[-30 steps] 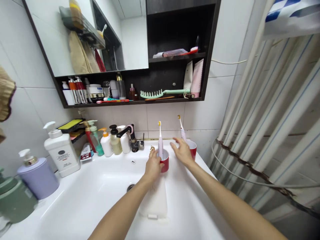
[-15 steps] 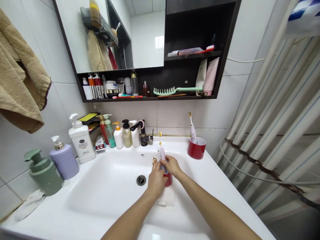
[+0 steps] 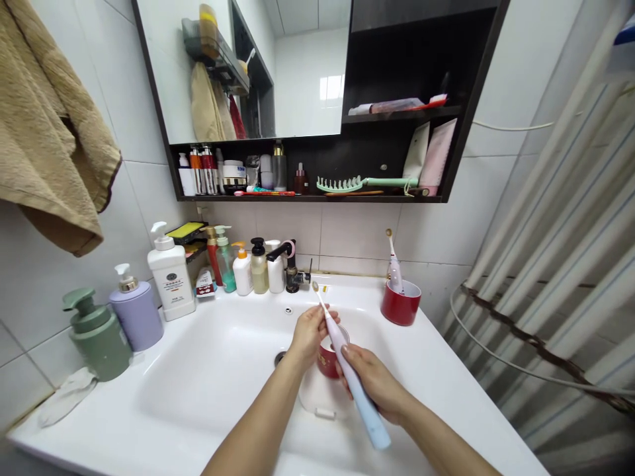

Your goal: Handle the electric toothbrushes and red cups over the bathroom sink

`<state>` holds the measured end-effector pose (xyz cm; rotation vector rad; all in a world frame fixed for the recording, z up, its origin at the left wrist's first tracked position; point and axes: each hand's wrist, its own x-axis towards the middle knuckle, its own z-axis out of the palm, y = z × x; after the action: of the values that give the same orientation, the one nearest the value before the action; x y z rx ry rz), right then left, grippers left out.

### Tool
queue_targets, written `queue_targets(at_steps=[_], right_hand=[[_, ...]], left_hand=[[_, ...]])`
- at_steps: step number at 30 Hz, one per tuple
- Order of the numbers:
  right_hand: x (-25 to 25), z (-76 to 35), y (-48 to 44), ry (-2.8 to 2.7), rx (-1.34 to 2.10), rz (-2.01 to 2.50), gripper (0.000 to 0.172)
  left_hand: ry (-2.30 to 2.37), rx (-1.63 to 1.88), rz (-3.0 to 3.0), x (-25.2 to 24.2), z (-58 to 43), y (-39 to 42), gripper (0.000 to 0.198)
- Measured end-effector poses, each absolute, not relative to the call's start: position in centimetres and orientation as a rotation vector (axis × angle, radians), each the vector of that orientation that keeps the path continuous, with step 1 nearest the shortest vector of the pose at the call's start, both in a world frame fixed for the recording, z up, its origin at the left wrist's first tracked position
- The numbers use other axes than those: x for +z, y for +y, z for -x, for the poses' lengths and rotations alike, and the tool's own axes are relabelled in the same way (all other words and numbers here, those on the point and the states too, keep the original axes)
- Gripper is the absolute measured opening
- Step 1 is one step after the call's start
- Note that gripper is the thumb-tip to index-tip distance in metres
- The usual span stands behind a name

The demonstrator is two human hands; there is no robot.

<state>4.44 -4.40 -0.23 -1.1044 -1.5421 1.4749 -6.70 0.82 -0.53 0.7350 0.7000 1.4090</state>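
A slim electric toothbrush, with a pink handle fading to light blue, lies slantwise over the basin, its bristle head pointing up and away. My right hand is closed around the middle of the handle. At the thin neck, my left hand has its curled fingers on both sides of the brush; its exact grip is partly hidden. A red cup stands in the basin just behind the handle, which partly covers it. Under and in front of the cup is a white object I cannot make out.
A white washbasin surrounds the hands. On its right rim stands another red cup holding a second toothbrush. A black faucet rises at the back, beside several pump bottles. Above hangs a dark cabinet.
The toothbrush has come out of the red cup and now tilts toward me in my right hand. My left hand has moved from the cup up to the brush's neck.
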Motion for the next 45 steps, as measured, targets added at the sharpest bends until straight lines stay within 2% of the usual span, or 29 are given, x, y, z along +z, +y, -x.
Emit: queue_targets(at_steps=[2,8,10,14,19,23,28,33,34,38,42,45], right_hand=[[-1.2,-4.4,-4.9,-1.364,1.673,1.086,0.034],[-2.1,-4.8,-4.5,-1.382,1.745,1.069,0.023],[-2.5,-4.9,-4.3,-1.509,1.675,1.118,0.022],[-3.1,-4.7,-3.9,-1.715,1.280,1.261,0.024],[-2.9,-4.2,-4.0,-1.700,1.469,1.244,0.027],[-2.6,-4.1,-4.1,-1.728,1.311,1.288,0.021],[-2.4,-4.0,-4.2,-1.585,1.694,1.181,0.024],[-2.6,-3.8,-4.2,-1.765,1.233,1.278,0.018],[-2.7,-3.8,-4.2,-1.768,1.226,1.281,0.018],[-2.7,-3.7,-4.3,-1.689,1.504,1.271,0.021],[-2.6,-3.7,-4.4,-1.730,1.298,1.325,0.018],[-2.5,-3.6,-4.5,-1.624,1.536,1.266,0.023]], left_hand=[[0.696,1.332,-0.681,-1.1,6.5,0.6,0.011],[0.758,1.389,-0.556,-1.9,6.7,0.9,0.003],[0.801,1.457,-0.519,-1.8,6.8,1.2,0.003],[0.821,1.536,-0.495,-1.8,7.1,1.7,0.003],[0.837,1.558,-0.456,-2.1,7.0,1.8,0.002],[0.842,1.581,-0.435,-2.1,7.0,1.9,0.003],[0.804,1.580,-0.379,-2.2,7.2,1.9,0.004],[0.795,1.621,-0.362,-2.2,7.2,2.0,0.005],[0.795,1.626,-0.359,-2.2,7.1,2.1,0.006],[0.795,1.618,-0.353,-2.3,7.1,2.2,0.008],[0.802,1.637,-0.349,-2.4,7.1,2.2,0.008],[0.818,1.620,-0.337,-2.4,7.0,2.3,0.007]])
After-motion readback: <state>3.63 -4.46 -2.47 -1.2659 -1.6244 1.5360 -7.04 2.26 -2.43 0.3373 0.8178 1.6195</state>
